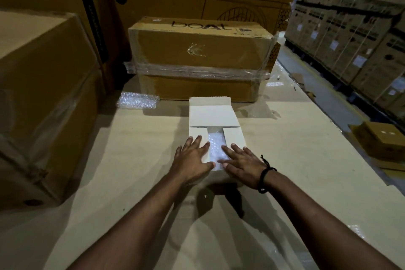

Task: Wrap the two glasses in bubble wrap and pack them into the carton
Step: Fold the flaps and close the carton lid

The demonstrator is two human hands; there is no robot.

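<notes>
Warehouse setting, dim, with stacked brown boxes (350,35) on pallets far right of the carton and a flat cardboard work surface (131,182) underneath it. Small white carton (215,138) at the centre of that surface, lying with its long top flap (213,112) folded back and open, pointing away from the person. Two side flaps folded inward over the carton's opening, a gap between them. Bubble wrap bundle (215,149) visible through that gap, inside the carton; glasses themselves not visible, hidden by the wrap. Left hand (192,160) flat on the carton's left side flap (198,136), fingers spread and extended, palm down, thumb reaching toward the gap. Right hand (241,162) flat on the carton's right side flap (233,137), fingers likewise spread and stretched out, fingertips at the edge of the wrap. Black cord bracelet (266,173) on the right wrist. Beyond the carton, just behind the open flap, a large taped brown box marked "boat" (199,57). Left of the carton and back toward that box, a loose piece of bubble wrap (138,101) on the surface. Far left of the carton, tall plain brown cartons (43,94). Right of the carton, down on the floor, a small brown box (381,138).
</notes>
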